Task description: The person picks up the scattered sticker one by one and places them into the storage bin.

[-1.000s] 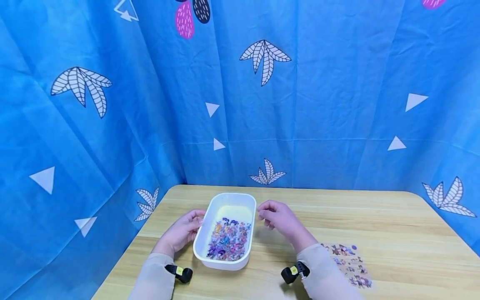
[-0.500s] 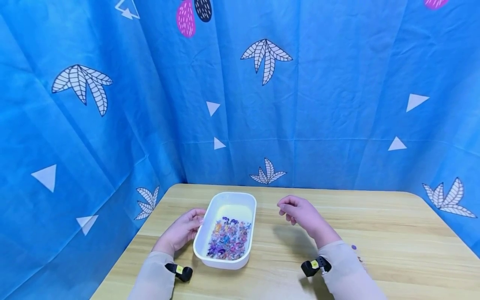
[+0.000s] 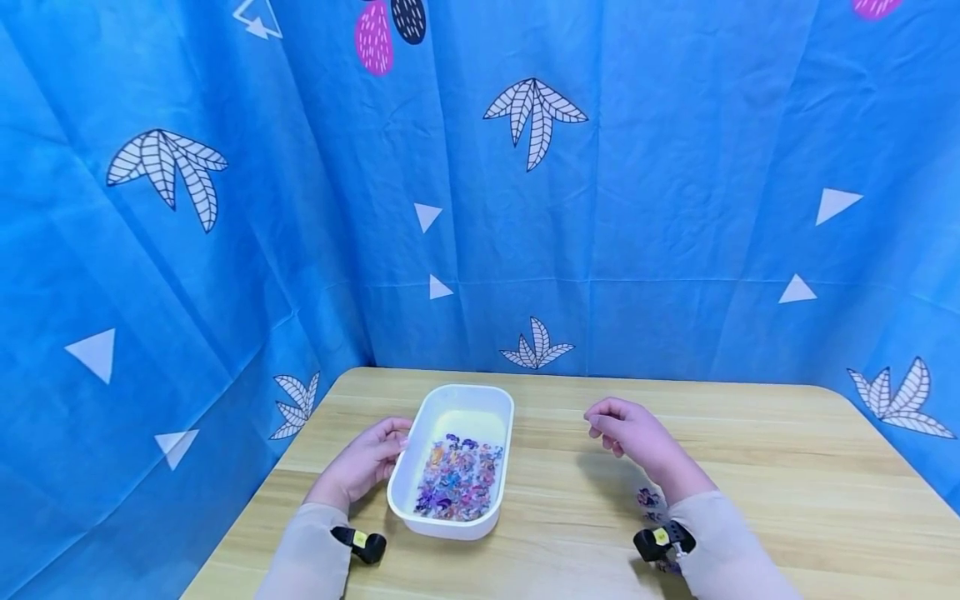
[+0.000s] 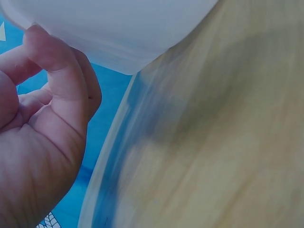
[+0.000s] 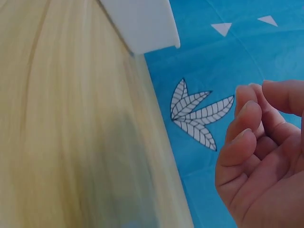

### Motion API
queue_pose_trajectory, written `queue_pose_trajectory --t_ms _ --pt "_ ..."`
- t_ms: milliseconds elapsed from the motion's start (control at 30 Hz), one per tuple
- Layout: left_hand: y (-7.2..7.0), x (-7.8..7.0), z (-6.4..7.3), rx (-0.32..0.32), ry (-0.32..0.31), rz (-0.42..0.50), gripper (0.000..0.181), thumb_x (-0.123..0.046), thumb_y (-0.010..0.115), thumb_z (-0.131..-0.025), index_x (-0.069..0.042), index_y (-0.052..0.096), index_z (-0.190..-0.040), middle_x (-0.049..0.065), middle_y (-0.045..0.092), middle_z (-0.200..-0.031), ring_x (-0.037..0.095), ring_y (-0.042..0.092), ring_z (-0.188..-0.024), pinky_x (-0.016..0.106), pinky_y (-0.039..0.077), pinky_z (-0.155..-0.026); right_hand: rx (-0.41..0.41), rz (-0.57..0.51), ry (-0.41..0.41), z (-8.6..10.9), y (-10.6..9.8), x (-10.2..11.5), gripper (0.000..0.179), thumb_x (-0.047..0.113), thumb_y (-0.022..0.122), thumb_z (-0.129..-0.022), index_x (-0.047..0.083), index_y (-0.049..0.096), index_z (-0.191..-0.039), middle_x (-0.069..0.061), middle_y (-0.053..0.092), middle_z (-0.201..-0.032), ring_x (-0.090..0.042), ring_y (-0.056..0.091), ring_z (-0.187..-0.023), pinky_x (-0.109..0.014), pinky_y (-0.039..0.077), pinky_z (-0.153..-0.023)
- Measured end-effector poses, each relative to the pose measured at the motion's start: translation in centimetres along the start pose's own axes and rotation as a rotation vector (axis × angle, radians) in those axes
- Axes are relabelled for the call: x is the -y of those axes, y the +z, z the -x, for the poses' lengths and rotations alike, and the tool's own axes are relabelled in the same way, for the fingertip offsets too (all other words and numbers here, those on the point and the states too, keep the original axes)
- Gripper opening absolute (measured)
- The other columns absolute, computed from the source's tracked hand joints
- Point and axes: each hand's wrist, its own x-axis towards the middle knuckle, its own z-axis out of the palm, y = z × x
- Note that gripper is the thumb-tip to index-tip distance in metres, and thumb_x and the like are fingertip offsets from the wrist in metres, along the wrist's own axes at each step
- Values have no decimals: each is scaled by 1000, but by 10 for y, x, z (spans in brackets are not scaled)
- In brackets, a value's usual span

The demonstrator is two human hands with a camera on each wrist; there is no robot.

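A white rectangular plastic tub point(image 3: 504, 454) with rounded corners stands left of the table's middle. Many small, colourful, clear-backed sticker-like pieces point(image 3: 456, 479) lie in its near half. My left hand point(image 3: 365, 461) grips the tub's left wall, and in the left wrist view its bent fingers point(image 4: 61, 71) meet the white side. Right of the tub, my right hand point(image 3: 633, 433) is above the table with its fingers loosely curled. Nothing shows between the thumb and fingertips point(image 5: 247, 114) in the right wrist view. A clear sheet of small printed figures point(image 3: 648, 498) is mostly hidden beneath the right forearm.
The light wood table point(image 3: 810, 483) has rounded far corners. A blue patterned curtain point(image 3: 645, 208) hangs behind it and down the left side. Black wrist cameras point(image 3: 358, 543) are strapped over both pale sleeves.
My right hand has moved right, away from the tub's rim, and its forearm now covers most of the printed sheet. The left hand and the tub have stayed put.
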Motion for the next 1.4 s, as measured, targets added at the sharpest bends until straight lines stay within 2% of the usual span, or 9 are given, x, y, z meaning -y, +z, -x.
queue_pose_trajectory --t_ms 400,767,1100,1400 --pt "-1 1 -1 9 -5 3 46 -15 56 -104 7 41 -142 15 63 -111 20 66 -90 31 58 -76 2 33 21 12 -27 -14 28 20 55 -105 -4 60 -119 -12 61 -96 -23 54 -76 -32 48 -61" --pt "-1 0 0 -1 -4 9 45 -14 55 -104 7 41 -142 15 63 -111 20 65 -89 31 58 -75 12 67 38 26 -50 -16 30 19 55 -105 -5 59 -123 -14 61 -97 -25 54 -75 -34 49 -62" --pt "-1 2 0 8 9 17 44 -13 54 -105 8 41 -142 14 62 -111 19 65 -89 31 58 -75 94 111 26 37 -73 -30 36 20 57 -103 -7 56 -128 -14 59 -95 -25 52 -71 -33 45 -57" --pt "0 1 0 11 10 30 43 -11 53 -105 8 41 -141 16 63 -112 19 66 -89 31 58 -75 114 132 32 44 -88 -38 38 22 58 -103 -7 56 -128 -16 60 -92 -22 51 -68 -33 46 -56"
